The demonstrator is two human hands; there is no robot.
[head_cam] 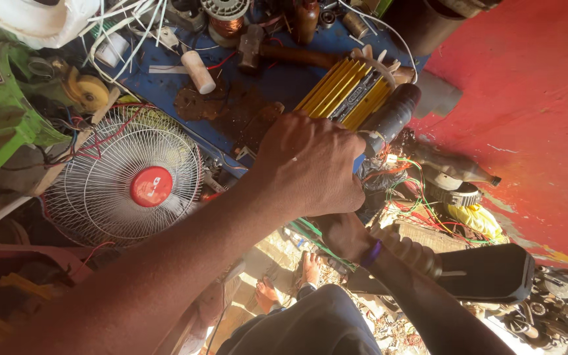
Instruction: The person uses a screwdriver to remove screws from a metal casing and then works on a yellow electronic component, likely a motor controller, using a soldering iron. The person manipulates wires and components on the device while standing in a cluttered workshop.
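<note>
Your left hand (310, 164) lies over the work with its fingers (346, 190) curled shut around a dark cylindrical tool (389, 118), whose free end pokes out just beyond your knuckles. Your right hand (343, 236) sits directly beneath the left, mostly hidden; you cannot tell from here whether its fingers are apart or together. One yellow ribbed block (346, 89) lies just past your left fingers on the blue bench (284, 79), touching the tool's end. A tangle of red, green and white wires (415, 197) spills just beside your fingers. One fan grille with a red hub (126, 181) rests well apart, beyond your left wrist. One hammer (258, 49) and one white cylinder (198, 71) lie beyond the block.
</note>
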